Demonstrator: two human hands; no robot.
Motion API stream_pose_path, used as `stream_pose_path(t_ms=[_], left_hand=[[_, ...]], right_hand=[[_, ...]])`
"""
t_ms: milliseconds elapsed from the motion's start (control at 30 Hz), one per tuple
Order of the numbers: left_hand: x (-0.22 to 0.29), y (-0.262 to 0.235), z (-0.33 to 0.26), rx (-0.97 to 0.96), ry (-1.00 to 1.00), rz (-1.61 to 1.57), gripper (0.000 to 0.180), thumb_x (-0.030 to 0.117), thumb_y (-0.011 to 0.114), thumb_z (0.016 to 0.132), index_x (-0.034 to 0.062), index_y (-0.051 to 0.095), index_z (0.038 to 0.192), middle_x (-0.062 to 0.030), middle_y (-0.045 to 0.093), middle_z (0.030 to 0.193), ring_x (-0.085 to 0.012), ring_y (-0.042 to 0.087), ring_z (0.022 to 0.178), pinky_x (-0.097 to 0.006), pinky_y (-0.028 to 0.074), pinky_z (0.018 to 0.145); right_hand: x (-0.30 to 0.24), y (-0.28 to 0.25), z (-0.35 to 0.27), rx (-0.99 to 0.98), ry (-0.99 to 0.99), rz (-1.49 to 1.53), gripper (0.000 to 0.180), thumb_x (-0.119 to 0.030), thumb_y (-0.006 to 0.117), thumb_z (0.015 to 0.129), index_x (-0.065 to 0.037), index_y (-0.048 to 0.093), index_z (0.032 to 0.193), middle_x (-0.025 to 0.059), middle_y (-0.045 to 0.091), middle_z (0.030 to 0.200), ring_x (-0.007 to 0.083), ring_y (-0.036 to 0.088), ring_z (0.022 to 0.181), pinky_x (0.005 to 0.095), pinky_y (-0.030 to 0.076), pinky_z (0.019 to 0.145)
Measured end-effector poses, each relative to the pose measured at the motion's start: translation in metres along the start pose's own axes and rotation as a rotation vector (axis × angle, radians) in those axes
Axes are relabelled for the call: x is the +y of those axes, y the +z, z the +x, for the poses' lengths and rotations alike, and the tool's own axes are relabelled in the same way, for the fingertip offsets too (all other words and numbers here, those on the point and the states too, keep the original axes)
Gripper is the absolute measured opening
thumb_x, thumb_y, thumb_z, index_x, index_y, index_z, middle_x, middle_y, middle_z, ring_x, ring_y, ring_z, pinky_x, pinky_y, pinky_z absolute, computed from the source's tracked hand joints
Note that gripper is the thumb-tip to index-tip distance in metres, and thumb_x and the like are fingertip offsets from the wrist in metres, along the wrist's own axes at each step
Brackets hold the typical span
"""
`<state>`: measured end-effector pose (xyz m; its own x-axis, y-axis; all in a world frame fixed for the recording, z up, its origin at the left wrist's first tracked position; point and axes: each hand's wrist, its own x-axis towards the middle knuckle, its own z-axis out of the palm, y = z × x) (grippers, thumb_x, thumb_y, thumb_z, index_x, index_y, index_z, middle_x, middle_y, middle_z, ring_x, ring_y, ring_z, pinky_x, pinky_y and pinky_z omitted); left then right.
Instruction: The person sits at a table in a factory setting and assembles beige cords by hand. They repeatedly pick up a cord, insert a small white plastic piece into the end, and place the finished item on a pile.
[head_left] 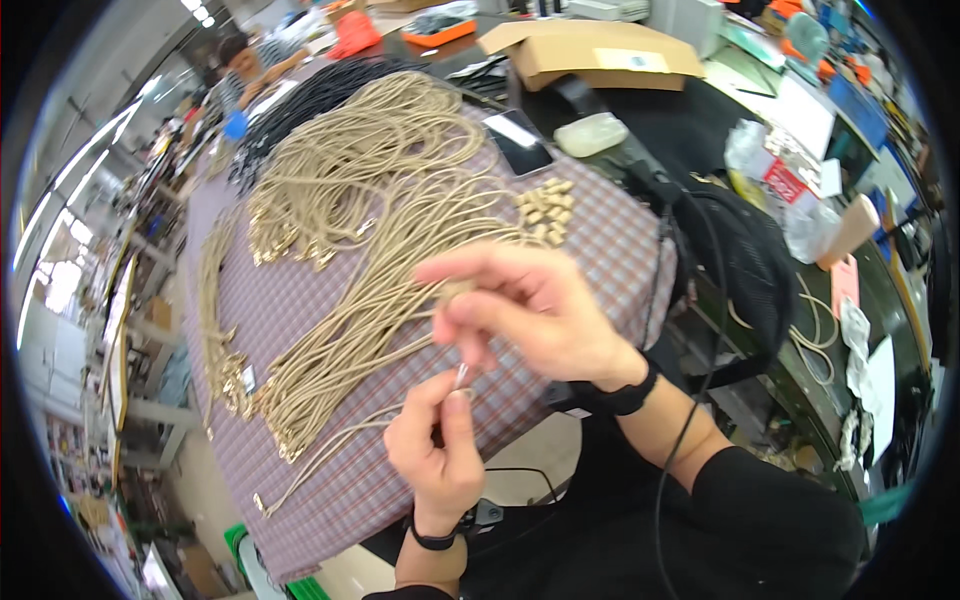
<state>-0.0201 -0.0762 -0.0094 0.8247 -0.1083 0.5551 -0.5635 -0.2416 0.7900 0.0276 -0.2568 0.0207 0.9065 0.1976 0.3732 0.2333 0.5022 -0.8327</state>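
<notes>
Near the table's front edge, my left hand (pixel 437 445) is closed, pinching a thin beige cord (pixel 340 440) between thumb and forefinger. A small silvery tip stands up from that pinch. The cord trails left over the cloth to a metal-looking end. Just above and to the right is my right hand (pixel 540 320), its fingers curled and the thumb near the forefinger. Something small and beige shows between them, too blurred to name. Beyond my hands lies a fanned bundle of beige cords (pixel 340 350). Several small beige cylindrical pieces (pixel 545 210) sit behind my right hand.
A checkered cloth (pixel 320 540) covers the table. Farther back are a looped pile of beige cords (pixel 350 150), black cords (pixel 310 105), a phone (pixel 518 143) and an open cardboard box (pixel 600 55). A black bag (pixel 740 270) is at the right. Another person (pixel 245 70) sits far left.
</notes>
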Motion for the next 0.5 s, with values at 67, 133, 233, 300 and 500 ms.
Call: stream_pose_path(t_ms=[67, 133, 233, 300, 500], left_hand=[[-0.0001, -0.0013, 0.0014, 0.052, 0.028, 0.016, 0.015, -0.001, 0.062, 0.101, -0.0049, 0.072, 0.111, -0.0086, 0.073, 0.086, -0.0071, 0.056, 0.060, -0.024, 0.043, 0.057], [0.0011, -0.0073, -0.0002, 0.056, 0.020, 0.029, 0.016, 0.000, 0.061, 0.102, -0.0056, 0.071, 0.113, -0.0093, 0.075, 0.088, -0.0065, 0.056, 0.061, -0.023, 0.043, 0.057], [-0.0007, -0.0096, -0.0045, 0.079, -0.052, 0.034, 0.017, 0.001, 0.060, 0.103, -0.0057, 0.071, 0.114, -0.0100, 0.076, 0.090, -0.0064, 0.056, 0.060, -0.023, 0.043, 0.057], [-0.0011, -0.0066, -0.0044, 0.091, -0.044, 0.029, 0.017, 0.002, 0.060, 0.103, -0.0058, 0.071, 0.114, -0.0102, 0.076, 0.090, -0.0067, 0.055, 0.060, -0.024, 0.043, 0.057], [-0.0034, -0.0035, -0.0030, 0.104, -0.003, 0.048, 0.018, 0.002, 0.060, 0.103, -0.0061, 0.071, 0.115, -0.0106, 0.076, 0.091, -0.0074, 0.055, 0.060, -0.025, 0.043, 0.057]], right_hand=[[-0.0012, 0.0011, 0.0034, 0.070, -0.045, -0.013, 0.030, -0.003, 0.059, 0.107, 0.004, 0.063, 0.136, 0.0100, 0.075, 0.093, 0.0087, 0.068, 0.069, 0.0225, 0.054, 0.057], [-0.0004, -0.0002, 0.0046, 0.069, -0.061, -0.009, 0.028, -0.004, 0.061, 0.106, 0.004, 0.064, 0.133, 0.0081, 0.074, 0.092, 0.0078, 0.068, 0.069, 0.0215, 0.053, 0.057], [-0.0018, -0.0020, 0.0029, 0.053, -0.043, -0.054, 0.025, -0.004, 0.061, 0.107, 0.004, 0.065, 0.130, 0.0084, 0.074, 0.089, 0.0083, 0.067, 0.067, 0.0215, 0.052, 0.055], [-0.0011, 0.0018, 0.0021, 0.070, -0.051, -0.071, 0.024, -0.005, 0.060, 0.108, 0.005, 0.066, 0.128, 0.0101, 0.074, 0.087, 0.0095, 0.067, 0.064, 0.0221, 0.052, 0.052], [0.0026, -0.0006, 0.0007, -0.012, -0.018, 0.026, 0.018, -0.004, 0.063, 0.106, 0.005, 0.068, 0.119, 0.0074, 0.073, 0.085, 0.0081, 0.067, 0.063, 0.0215, 0.052, 0.052]])
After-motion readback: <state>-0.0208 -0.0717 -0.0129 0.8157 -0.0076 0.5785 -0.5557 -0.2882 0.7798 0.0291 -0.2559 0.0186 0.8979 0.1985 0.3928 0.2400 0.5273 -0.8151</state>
